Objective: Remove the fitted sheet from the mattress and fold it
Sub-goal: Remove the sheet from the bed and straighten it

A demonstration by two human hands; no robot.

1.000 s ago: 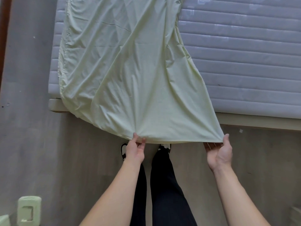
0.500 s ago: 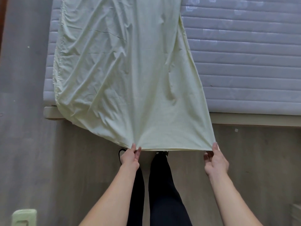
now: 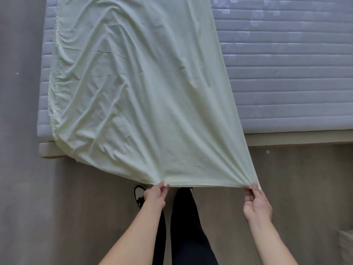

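Below the mattress (image 3: pixel 286 73), both hands, left hand (image 3: pixel 155 196) and right hand (image 3: pixel 257 204), pinching the fitted sheet (image 3: pixel 143 102) edge.

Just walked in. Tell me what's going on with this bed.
A person stands at the foot of the bed, pinching the near edge of a pale green fitted sheet with the left hand and the right hand. The sheet is pulled taut toward them, already off most of the grey quilted mattress, with its far part lying on the mattress.

sheet (image 3: pixel 145 96): we see plain pale yellow-green
mattress (image 3: pixel 290 73): we see grey-lilac with quilted horizontal stripes
floor (image 3: pixel 298 188): we see grey-brown
trousers (image 3: pixel 187 230): we see black
shoe (image 3: pixel 138 192): black and white
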